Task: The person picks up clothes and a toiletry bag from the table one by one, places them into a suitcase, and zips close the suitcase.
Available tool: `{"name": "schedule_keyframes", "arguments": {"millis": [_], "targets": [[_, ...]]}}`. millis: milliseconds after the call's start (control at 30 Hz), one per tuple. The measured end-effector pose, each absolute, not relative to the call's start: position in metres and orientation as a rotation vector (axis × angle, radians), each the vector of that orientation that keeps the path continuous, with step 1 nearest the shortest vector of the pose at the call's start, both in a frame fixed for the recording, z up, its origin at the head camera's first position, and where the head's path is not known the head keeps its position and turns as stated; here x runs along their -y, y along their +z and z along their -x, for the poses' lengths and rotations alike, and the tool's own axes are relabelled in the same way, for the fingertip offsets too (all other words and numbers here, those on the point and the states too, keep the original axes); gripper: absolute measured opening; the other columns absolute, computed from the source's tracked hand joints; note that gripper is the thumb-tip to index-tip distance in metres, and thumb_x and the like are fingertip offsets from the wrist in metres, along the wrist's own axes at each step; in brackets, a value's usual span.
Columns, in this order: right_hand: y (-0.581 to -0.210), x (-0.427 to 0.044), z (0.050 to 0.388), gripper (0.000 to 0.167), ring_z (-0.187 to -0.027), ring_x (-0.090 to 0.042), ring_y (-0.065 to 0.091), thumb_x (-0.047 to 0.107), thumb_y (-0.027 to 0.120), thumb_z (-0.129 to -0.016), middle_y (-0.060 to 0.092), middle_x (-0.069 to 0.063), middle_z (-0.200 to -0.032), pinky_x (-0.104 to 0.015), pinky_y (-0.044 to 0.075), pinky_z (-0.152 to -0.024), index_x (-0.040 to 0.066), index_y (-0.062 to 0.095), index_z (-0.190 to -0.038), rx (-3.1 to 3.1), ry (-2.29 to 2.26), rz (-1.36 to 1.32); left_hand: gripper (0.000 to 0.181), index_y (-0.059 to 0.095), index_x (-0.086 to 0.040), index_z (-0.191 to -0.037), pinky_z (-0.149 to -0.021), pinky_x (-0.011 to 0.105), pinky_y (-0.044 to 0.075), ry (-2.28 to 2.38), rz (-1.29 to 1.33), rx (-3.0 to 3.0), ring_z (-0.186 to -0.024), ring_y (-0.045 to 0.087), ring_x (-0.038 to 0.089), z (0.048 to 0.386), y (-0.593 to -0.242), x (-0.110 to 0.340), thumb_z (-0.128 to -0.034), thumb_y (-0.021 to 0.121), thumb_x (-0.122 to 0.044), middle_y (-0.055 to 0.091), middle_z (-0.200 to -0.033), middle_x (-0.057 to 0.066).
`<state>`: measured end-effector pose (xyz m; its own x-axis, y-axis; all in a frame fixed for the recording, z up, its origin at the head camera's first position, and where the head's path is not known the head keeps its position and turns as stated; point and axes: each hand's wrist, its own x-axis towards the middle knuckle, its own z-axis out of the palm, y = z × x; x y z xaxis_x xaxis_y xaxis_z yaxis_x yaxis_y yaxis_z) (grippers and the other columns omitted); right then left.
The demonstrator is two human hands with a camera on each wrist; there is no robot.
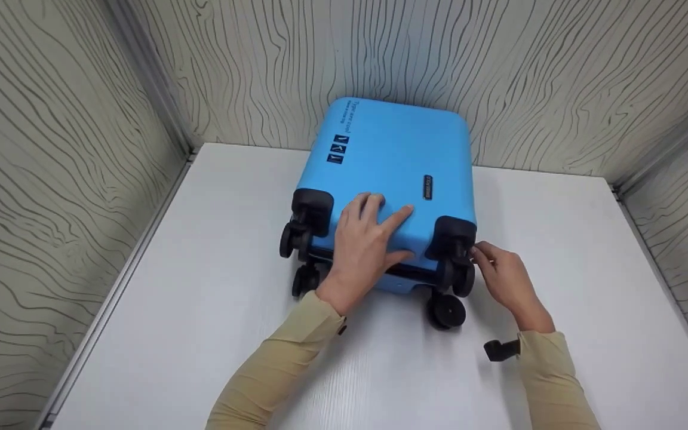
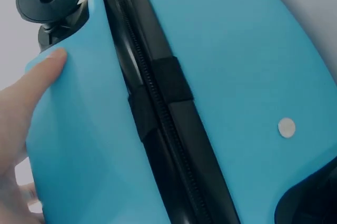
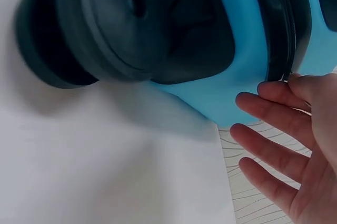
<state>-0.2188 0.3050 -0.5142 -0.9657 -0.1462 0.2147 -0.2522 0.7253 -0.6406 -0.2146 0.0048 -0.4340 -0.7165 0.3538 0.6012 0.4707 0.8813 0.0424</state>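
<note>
A light blue hard-shell suitcase [image 1: 389, 149] lies flat with its black wheels [image 1: 448, 312] toward me. My left hand [image 1: 361, 245] rests spread on its upper shell near the wheel end, the thumb over the edge. In the left wrist view a black zipper [image 2: 138, 50] runs between the two shells. At the right side, by the near wheel, is my right hand [image 1: 504, 278]. The right wrist view shows its thumb and index finger pinching at the zipper seam [image 3: 281, 34], with the other fingers extended. The zipper pull itself is mostly hidden by the fingertips.
Beneath the suitcase is a white tabletop [image 1: 212, 334]. Wood-patterned panels [image 1: 248, 71] stand behind it and on both sides, joined by metal corner rails [image 1: 153, 77]. The far end of the suitcase lies close to the back panel.
</note>
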Motion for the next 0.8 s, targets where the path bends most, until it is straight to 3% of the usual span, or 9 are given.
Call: {"name": "schedule_keyframes", "arguments": {"millis": [167,300,533,733,800], "targets": [[-0.513,-0.302,0.201,0.026,-0.092,-0.03,0.071,0.021,0.051,-0.109,0.075,-0.008,-0.097,-0.048,0.052,-0.073,0.009,0.073,-0.102,2.792,1.027,-0.336,0.076,0.066,-0.036,-0.138,-0.105,0.044,0.043,-0.293,0.574,2.443,-0.124,0.05,0.032,0.214,-0.433,-0.005,-0.0713,0.082,-0.067,0.055,-0.127,0.01],[-0.511,-0.3,0.188,0.023,-0.079,-0.022,0.065,0.015,0.053,-0.108,0.073,-0.003,-0.088,-0.039,0.047,-0.065,0.011,0.072,-0.096,2.804,0.992,-0.318,0.076,0.067,-0.035,-0.138,-0.105,0.042,0.043,-0.342,0.557,2.448,-0.124,0.05,0.031,0.213,-0.432,-0.008,-0.0701,0.084,-0.065,0.055,-0.127,0.01],[-0.506,-0.294,0.169,0.023,-0.063,-0.016,0.048,0.009,0.054,-0.106,0.052,0.005,-0.067,-0.031,0.039,-0.056,0.013,0.063,-0.085,2.846,0.979,-0.301,0.075,0.069,-0.035,-0.134,-0.103,0.041,0.044,-0.393,0.513,2.459,-0.121,0.051,0.03,0.213,-0.431,-0.012,-0.0667,0.086,-0.064,0.056,-0.126,0.009],[-0.501,-0.284,0.155,0.017,-0.076,-0.019,0.06,0.008,0.059,-0.104,0.073,-0.003,-0.089,-0.037,0.048,-0.064,0.01,0.075,-0.102,2.859,0.978,-0.297,0.076,0.069,-0.036,-0.135,-0.102,0.04,0.046,-0.389,0.488,2.473,-0.122,0.051,0.03,0.214,-0.427,-0.014,-0.0663,0.086,-0.065,0.056,-0.128,0.009],[-0.5,-0.277,0.151,0.017,-0.074,-0.018,0.061,0.006,0.061,-0.102,0.074,-0.005,-0.089,-0.036,0.047,-0.063,0.009,0.077,-0.098,2.848,0.964,-0.295,0.077,0.069,-0.036,-0.134,-0.102,0.04,0.046,-0.391,0.489,2.465,-0.122,0.052,0.03,0.215,-0.427,-0.015,-0.0659,0.087,-0.065,0.056,-0.128,0.009]]}}
